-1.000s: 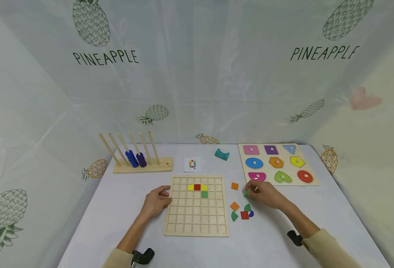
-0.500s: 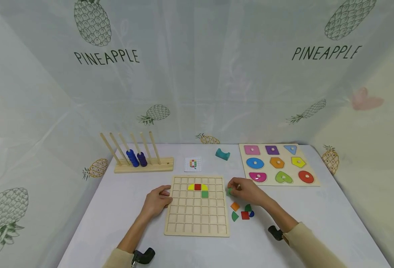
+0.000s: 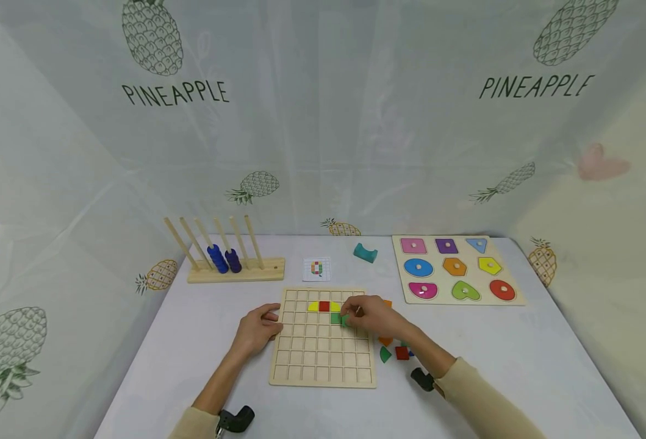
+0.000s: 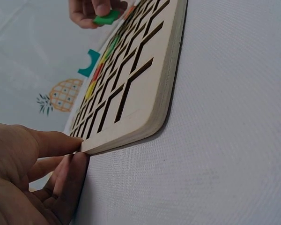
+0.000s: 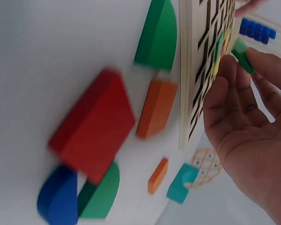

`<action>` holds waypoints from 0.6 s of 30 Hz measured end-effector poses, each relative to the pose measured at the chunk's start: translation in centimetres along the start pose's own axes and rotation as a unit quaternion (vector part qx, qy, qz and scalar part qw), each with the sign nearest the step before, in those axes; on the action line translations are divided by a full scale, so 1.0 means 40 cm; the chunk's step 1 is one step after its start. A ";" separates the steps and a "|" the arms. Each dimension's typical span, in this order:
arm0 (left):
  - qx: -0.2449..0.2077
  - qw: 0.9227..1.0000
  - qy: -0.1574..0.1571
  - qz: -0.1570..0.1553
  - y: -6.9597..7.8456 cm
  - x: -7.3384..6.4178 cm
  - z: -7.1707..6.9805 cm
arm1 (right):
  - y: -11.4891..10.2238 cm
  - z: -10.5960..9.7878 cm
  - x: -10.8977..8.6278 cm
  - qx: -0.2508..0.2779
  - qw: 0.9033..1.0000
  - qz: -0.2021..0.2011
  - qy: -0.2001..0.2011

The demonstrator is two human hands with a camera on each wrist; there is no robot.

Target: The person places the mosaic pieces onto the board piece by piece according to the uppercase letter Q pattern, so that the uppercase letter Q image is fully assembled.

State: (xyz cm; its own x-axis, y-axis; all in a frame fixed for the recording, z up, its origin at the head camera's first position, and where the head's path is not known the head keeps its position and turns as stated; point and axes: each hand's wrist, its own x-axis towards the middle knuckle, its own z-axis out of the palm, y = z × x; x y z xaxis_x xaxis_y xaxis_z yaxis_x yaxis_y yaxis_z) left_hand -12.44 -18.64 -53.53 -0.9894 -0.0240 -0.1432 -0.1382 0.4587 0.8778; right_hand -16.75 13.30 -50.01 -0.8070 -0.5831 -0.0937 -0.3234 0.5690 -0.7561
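A wooden grid board (image 3: 301, 360) lies in front of me. In its upper rows sit a red square (image 3: 324, 306) between two yellow pieces, and a green square (image 3: 336, 318) below the right yellow one. My left hand (image 3: 258, 329) touches the board's left edge with its fingertips, thumb and forefinger apart along it. Over the right half of the board, my right hand (image 3: 374, 316) pinches a small green piece (image 5: 242, 55) between thumb and finger, right beside the green square. The fingers partly hide that piece's outline in the head view.
Right of the board lie a red square (image 3: 402, 353), a green quarter-round (image 3: 385, 354), another green piece (image 5: 100, 192), a blue piece (image 5: 58, 194) and orange pieces. Behind are a pattern card (image 3: 316, 269), a teal block (image 3: 365, 253), a peg stand (image 3: 235, 274) and a shape puzzle (image 3: 457, 268).
My right hand has moved left with the green piece, from beside the shape puzzle to over the board next to the green square. The left hand stays at the board's edge.
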 end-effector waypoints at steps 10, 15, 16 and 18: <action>0.003 1.000 -0.001 0.002 -0.002 0.001 0.000 | -0.015 0.041 0.014 -0.001 1.000 0.012 -0.016; 0.004 1.000 -0.001 -0.002 0.001 0.002 -0.001 | -0.022 0.050 0.018 -0.013 1.000 0.014 -0.011; 0.004 1.000 -0.001 -0.003 0.001 0.002 -0.001 | -0.023 0.052 0.019 -0.014 1.000 0.009 -0.011; 0.006 1.000 -0.002 -0.001 0.001 0.003 -0.001 | -0.026 0.055 0.022 -0.019 1.000 0.004 -0.011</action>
State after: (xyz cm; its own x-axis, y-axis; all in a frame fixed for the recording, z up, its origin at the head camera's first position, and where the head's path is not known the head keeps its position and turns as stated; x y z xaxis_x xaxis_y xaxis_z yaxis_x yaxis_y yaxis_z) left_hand -12.57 -18.67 -53.51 -0.9890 -0.0220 -0.1463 -0.1394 0.4692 0.8720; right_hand -16.03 10.94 -50.72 -0.7987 -0.5906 -0.1149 -0.3357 0.5959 -0.7295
